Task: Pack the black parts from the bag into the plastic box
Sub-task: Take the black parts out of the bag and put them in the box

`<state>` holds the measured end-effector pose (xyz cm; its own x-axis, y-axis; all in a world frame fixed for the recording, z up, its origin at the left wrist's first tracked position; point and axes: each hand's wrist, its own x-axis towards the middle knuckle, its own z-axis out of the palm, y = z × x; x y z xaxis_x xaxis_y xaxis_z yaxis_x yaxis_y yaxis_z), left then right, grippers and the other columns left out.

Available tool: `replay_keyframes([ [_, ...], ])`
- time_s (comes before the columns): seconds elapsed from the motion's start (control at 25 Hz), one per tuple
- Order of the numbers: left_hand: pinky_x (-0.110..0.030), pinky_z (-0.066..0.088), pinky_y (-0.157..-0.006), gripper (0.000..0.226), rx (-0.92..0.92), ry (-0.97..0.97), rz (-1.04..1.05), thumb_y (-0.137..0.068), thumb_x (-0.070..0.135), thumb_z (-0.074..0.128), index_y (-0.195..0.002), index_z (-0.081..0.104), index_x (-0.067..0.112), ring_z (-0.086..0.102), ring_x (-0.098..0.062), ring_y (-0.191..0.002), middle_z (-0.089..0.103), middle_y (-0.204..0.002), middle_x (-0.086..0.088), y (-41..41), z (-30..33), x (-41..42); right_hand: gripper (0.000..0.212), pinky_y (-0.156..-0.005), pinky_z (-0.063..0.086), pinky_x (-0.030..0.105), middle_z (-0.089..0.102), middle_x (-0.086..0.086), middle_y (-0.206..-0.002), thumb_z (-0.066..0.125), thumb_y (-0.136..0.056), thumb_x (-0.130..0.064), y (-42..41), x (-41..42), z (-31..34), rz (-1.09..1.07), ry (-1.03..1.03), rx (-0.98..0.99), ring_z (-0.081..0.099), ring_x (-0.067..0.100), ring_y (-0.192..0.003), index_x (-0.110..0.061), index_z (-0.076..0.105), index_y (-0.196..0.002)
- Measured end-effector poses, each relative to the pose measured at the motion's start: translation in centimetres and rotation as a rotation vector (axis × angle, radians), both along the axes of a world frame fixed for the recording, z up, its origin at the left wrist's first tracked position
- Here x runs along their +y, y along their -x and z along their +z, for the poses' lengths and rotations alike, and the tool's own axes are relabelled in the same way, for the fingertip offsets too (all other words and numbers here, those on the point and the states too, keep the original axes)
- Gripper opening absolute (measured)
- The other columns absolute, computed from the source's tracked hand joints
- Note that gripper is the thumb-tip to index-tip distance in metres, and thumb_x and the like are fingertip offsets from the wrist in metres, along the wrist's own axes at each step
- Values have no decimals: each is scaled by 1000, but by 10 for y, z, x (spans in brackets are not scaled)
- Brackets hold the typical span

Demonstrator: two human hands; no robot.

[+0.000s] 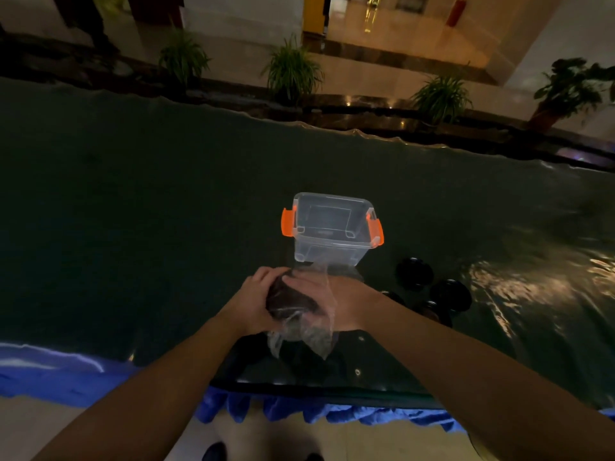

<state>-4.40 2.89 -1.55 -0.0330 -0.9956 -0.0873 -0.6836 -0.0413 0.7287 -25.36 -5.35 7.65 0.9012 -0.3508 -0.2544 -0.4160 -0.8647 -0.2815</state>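
Clear plastic bag (pixel 304 331) with a dark part (pixel 289 301) inside is gripped above the desk (pixel 133 211) by the left hand (pixel 258 299) and right hand (pixel 336 302), fingers (pixel 299 280) curled around it, just before the empty plastic box (pixel 331 226), while loose black parts (pixel 432 287) lie right.

I am standing in what looks like a building lobby: polished stone floor (pixel 382 34) reflecting warm lights, potted plants (pixel 291 73) lined along the far edge of my table (pixel 133 211), and a red fire extinguisher (pixel 455 11) by a wall.
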Motion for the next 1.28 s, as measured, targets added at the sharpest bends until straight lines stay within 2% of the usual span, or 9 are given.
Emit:
replay_keyframes([
  [0.2,-63,43,-96,103,-625,-125,-169,-64,60,76,-147,15,50,35,-32,-131,33,-147,4,-19,20,1,71,-107,47,44,31,9,-161,60,-98,-22,-4,8,-28,5,104,-102,47,30,-135,-21,25,-160],
  [0.44,-57,41,-95,107,-899,-177,-218,-68,55,77,-153,17,29,35,-32,-136,34,-154,0,-12,8,12,70,-125,17,46,6,8,-171,45,-106,-36,-13,14,-77,137,203,73,12,29,-156,-18,8,-162],
  [0.56,-53,38,-96,103,-896,-129,-226,-69,56,72,-153,20,27,35,-29,-136,36,-155,0,-15,-1,17,73,-126,10,45,10,13,-170,49,-104,-32,-12,11,-98,188,222,92,12,31,-156,-12,10,-162],
  [0.72,-54,33,-104,103,-786,-136,-184,-70,64,64,-154,18,28,25,-28,-147,27,-164,-2,-29,1,19,71,-121,28,50,23,16,-167,57,-101,-26,-11,5,-108,217,231,86,25,35,-152,-13,21,-161],
  [0.84,-55,32,-112,112,-682,-195,-105,-71,57,73,-158,10,25,22,-30,-150,25,-165,-6,-37,1,22,77,-118,31,55,23,15,-167,62,-96,-16,-16,2,-112,211,165,63,25,36,-152,-16,21,-161],
  [0.92,-53,32,-117,122,-523,-235,-46,-70,48,81,-160,3,22,24,-32,-150,28,-165,-9,-38,2,25,85,-121,26,53,15,10,-170,63,-96,-20,-21,1,-114,191,153,103,18,32,-154,-24,10,-162],
  [1.0,-50,32,-119,127,-418,-227,-7,-68,48,86,-160,2,22,24,-31,-150,28,-165,-9,-38,2,28,89,-120,28,53,21,11,-168,69,-91,-23,-27,1,-113,172,139,84,24,34,-152,-24,14,-162],
  [1.16,-48,35,-118,127,-375,-203,41,-67,53,86,-160,6,24,26,-27,-150,31,-164,-5,-40,-3,34,84,-107,44,55,48,18,-152,79,-83,-21,-34,3,-115,185,156,-28,49,42,-135,-13,37,-155],
  [1.28,-49,36,-117,121,-388,-185,53,-68,53,86,-159,12,25,28,-28,-149,33,-162,-5,-42,-5,35,82,-113,39,49,43,15,-155,72,-89,-24,-36,3,-123,151,185,-2,45,37,-138,-10,30,-157],
])
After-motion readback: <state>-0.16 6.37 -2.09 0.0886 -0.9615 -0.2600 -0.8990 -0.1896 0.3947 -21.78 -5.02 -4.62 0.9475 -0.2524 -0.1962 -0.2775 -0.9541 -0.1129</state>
